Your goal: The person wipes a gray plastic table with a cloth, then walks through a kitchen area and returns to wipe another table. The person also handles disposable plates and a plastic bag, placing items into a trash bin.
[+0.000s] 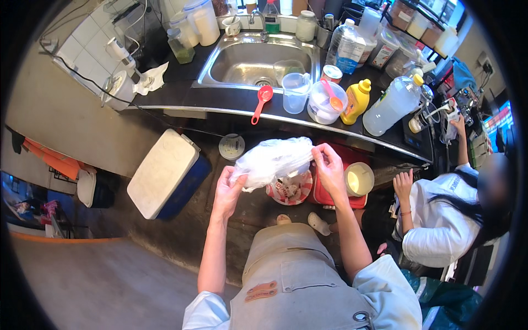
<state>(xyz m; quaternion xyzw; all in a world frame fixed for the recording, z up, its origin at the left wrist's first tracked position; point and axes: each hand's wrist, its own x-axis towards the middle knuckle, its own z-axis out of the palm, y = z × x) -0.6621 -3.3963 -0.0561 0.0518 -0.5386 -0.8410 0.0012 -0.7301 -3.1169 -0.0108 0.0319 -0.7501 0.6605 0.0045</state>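
A crumpled white translucent plastic bag (275,160) is stretched between my two hands, in front of the counter. Its left end is pinched in my left hand (231,189). Thumb and fingers of my right hand (328,167) grip the right end. What the bag contains, if anything, I cannot tell. Partly hidden below it stands a red-and-white bin (293,190) with crumpled waste inside. To the right of that bin, a pale round tub (359,179) rests on a red container (319,187).
A stainless steel sink (206,78) is set in the black counter. A red measuring spoon (261,105), a plastic jug (296,93), a mustard bottle (355,101) and a large bottle (392,105) line its front. A cool box (163,173) stands on the floor. A person (441,214) works at right.
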